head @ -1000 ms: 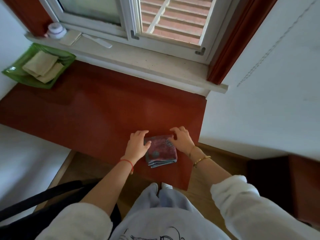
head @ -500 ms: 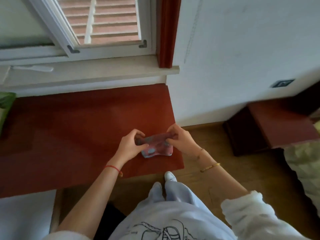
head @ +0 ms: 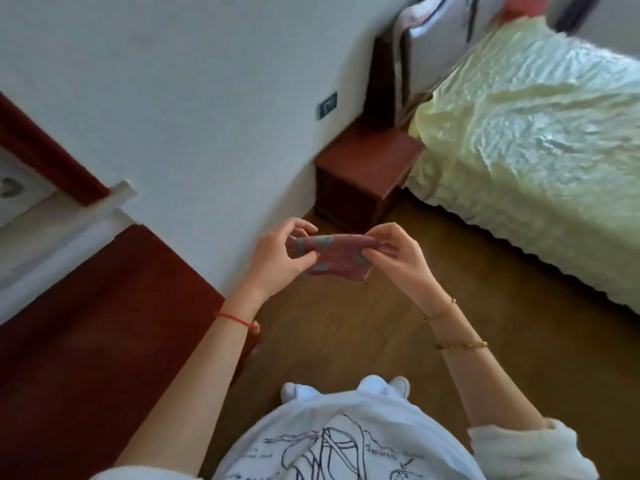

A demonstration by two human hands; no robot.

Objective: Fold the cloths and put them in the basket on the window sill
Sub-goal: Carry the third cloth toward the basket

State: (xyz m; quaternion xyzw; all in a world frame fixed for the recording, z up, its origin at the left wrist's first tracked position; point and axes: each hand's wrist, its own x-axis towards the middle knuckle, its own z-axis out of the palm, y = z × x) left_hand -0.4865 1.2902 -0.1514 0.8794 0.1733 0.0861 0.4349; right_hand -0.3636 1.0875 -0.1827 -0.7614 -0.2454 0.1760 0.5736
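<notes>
At frame centre, my left hand (head: 280,255) and right hand (head: 398,262) pinch the folded pink cloth (head: 337,259); I'd carry it level.

The red-brown desk (head: 86,341) is seen at the left, its far edge set against the window sill (head: 69,216). Beyond its right edge, the wooden floor (head: 346,323) is stood on by a small bedside cabinet (head: 367,161) and a bed (head: 536,150) covered in pale yellow.

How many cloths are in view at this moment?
1: a pink cloth with blue patches, pinched between the left hand and right hand, above the wooden floor. Others may lie outside the frame.
</notes>
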